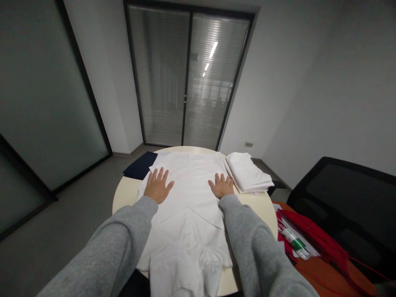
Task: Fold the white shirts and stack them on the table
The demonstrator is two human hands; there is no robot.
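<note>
A white shirt (pixel 188 194) lies spread flat across a round cream table (pixel 125 194), its lower part hanging over the near edge. My left hand (pixel 157 185) rests palm down on the shirt's left side, fingers stretched and spread. On the shirt's right side, my right hand (pixel 222 185) lies flat, fingers also extended. Both arms wear grey sleeves. Neither hand holds anything.
A stack of folded white garments (pixel 247 172) sits at the table's right edge. A folded dark navy cloth (pixel 140 165) lies at the far left. Red material with a bottle (pixel 297 243) is at the lower right, beside a black chair (pixel 346 194).
</note>
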